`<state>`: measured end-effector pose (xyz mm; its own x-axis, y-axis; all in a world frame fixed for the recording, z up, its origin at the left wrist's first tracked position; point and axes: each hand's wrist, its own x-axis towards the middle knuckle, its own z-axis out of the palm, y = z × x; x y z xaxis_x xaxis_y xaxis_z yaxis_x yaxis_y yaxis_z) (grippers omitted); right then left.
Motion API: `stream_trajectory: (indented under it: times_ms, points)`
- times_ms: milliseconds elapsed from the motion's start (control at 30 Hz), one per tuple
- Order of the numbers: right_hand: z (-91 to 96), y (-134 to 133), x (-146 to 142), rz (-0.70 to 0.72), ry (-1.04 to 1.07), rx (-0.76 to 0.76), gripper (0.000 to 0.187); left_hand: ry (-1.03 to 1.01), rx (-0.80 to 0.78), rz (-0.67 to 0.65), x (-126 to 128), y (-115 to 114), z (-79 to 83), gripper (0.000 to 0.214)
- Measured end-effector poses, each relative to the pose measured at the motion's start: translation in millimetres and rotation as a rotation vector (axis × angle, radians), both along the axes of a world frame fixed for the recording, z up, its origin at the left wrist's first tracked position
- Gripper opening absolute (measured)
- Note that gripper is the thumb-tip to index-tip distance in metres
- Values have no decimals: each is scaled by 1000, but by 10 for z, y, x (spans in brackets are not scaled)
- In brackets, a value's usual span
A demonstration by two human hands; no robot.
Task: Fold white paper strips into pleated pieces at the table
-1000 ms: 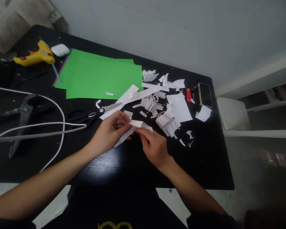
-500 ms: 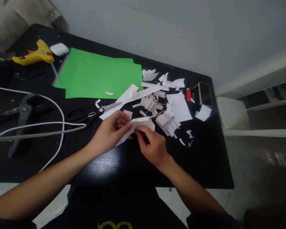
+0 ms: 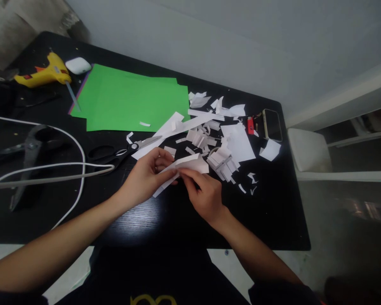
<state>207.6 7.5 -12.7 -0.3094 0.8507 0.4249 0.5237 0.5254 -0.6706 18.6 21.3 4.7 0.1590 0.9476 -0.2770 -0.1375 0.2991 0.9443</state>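
Biggest thing on my feed is the black worktop [image 3: 260,224], with green sheets [image 3: 136,101] lying flat toward the far side, I'd guess parked there to be out of the way. Scissors [image 3: 133,147] sit just past the left wrist, blades resting on white paper, probably left there for easy reach. Glue gun [image 3: 57,67] is on its side at the far left, well apart from the hands. Left hand [image 3: 146,173] has thumb and fingers pinched on the folded paper [image 3: 190,163]; right hand [image 3: 206,192] pinches its near edge, so each grip is closed on that same piece, held up over the worktop. Looks to me like the left steadies it while the right controls the bend, though fingertips hide the exact spot. Phone [image 3: 273,125] is off right, small red thing [image 3: 250,126] beside it, then loose scraps [image 3: 198,137] beyond the hands. Readable text? None for me: the shirt's yellow print [image 3: 142,296] gets cut by the frame edge, and I can't make out any brand on gun or phone.
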Motion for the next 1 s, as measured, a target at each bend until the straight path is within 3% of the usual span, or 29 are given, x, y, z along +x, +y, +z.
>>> stream_trajectory:
  times_ms: [300, 800, 1000]
  points:
    - [-41, -9, 8, -9, -72, 148, 30, -104, -88, 30, 0, 7, -20, 34]
    - [-82, -12, 36, 25, -90, 113, 42, -73, -61, 66, -9, 10, 18, 29]
    - [33, -22, -10, 57, 44, 19, 32, -53, -4, 89, -32, 24, 27, 27]
